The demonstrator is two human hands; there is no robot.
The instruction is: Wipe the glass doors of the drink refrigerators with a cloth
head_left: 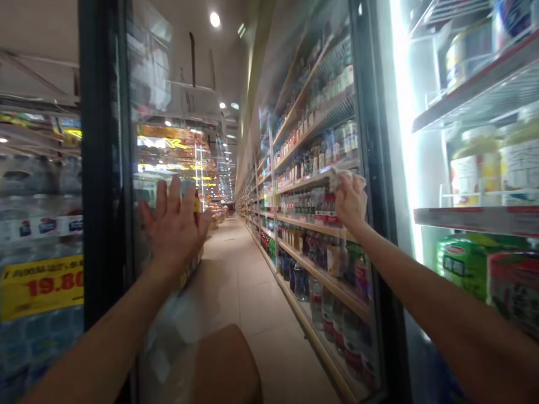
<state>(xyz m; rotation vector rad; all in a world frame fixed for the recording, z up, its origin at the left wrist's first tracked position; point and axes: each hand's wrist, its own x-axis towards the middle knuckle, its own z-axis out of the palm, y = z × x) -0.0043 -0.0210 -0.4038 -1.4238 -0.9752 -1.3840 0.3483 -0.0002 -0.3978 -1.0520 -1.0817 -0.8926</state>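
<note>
Supermarket aisle seen through a dark-framed glass door | left hand: fingers spread apart, palm toward the glass, contact unclear | right hand: clamped on a pale cloth, at the door's right side | far right: lit fridge of bottles and packs | far left: yellow price sign.

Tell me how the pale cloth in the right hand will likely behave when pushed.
The pale cloth is probably floppy, since it bunches irregularly in the right hand. It looks small beside the hand, so likely light. The glass door looks smooth, so the cloth should slide fairly easily.
</note>
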